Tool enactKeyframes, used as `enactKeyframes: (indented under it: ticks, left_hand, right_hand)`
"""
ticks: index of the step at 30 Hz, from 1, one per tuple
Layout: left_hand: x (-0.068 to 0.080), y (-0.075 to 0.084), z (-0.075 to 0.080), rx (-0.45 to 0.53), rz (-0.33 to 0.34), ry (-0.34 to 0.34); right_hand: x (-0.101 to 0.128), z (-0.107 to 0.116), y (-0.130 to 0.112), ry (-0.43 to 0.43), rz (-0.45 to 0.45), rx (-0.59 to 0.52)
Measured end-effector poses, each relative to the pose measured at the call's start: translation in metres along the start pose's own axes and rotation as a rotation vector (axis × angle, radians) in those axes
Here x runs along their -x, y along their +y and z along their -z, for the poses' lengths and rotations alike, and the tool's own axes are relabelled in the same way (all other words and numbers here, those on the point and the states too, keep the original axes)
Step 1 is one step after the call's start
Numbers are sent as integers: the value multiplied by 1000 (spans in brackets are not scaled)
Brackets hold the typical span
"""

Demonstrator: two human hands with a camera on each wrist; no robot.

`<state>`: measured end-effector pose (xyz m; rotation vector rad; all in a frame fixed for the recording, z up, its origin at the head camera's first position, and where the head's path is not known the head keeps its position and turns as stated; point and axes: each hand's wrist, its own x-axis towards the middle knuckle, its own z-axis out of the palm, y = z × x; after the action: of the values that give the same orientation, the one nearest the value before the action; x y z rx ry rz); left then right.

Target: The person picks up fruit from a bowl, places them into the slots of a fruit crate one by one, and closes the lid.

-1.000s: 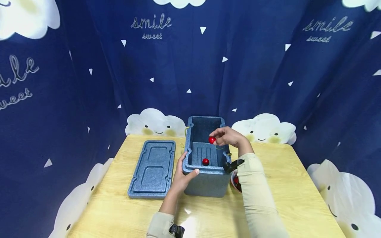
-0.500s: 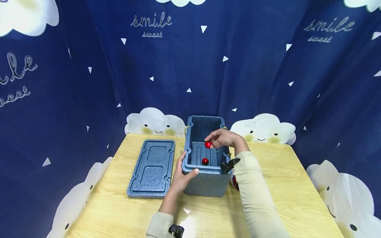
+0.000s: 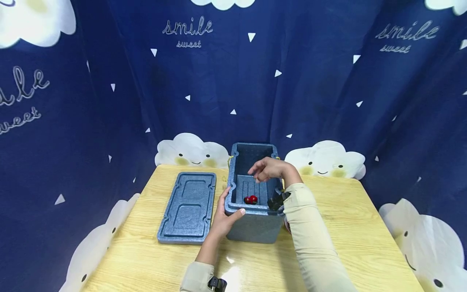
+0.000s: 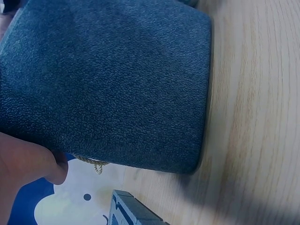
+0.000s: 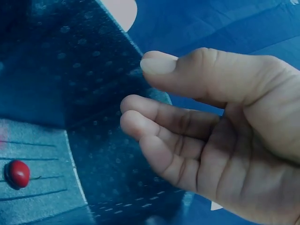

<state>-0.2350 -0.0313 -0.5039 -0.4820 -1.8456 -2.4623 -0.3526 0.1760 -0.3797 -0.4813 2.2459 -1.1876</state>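
Note:
A blue-grey foam box (image 3: 251,227) stands lidless on the table, also filling much of the left wrist view as a textured wall (image 4: 117,84). My left hand (image 3: 220,221) grips its near left corner, thumb over the front rim and fingers along the left side. Over the box's opening hovers my right hand (image 3: 270,169), fingers loosely bent, thumb apart and nothing held, as the right wrist view confirms. Two small glossy red balls (image 3: 253,199) lie close together on the grooved box floor near the front wall; one red ball (image 5: 18,174) shows plainly in the right wrist view.
The matching lid (image 3: 187,207) lies flat on the wooden table (image 3: 146,259), left of the box. A bowl (image 3: 287,225) peeks out beside the box's right side, mostly hidden by the right sleeve. A dark blue curtain (image 3: 219,81) with clouds surrounds the table.
My right hand has moved slightly left over the box and let go of its red ball, which now lies beside the other on the floor. The left hand keeps its grip.

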Motion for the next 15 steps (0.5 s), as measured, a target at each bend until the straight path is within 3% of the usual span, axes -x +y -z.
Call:
enactKeyframes:
  ticks: [7, 10, 14, 15]
  left_hand:
    - [6, 19, -7, -15, 18, 0]
    - [5, 10, -4, -2, 28, 9]
    - [1, -4, 1, -1, 7, 12]
    - [1, -2, 0, -8, 10, 14]
  right_hand:
    - [25, -1, -7, 32, 94, 168]
    - [40, -4, -7, 58, 164, 224]
    - [58, -8, -2, 135, 223, 215]
    - [62, -9, 1, 157, 229, 199]
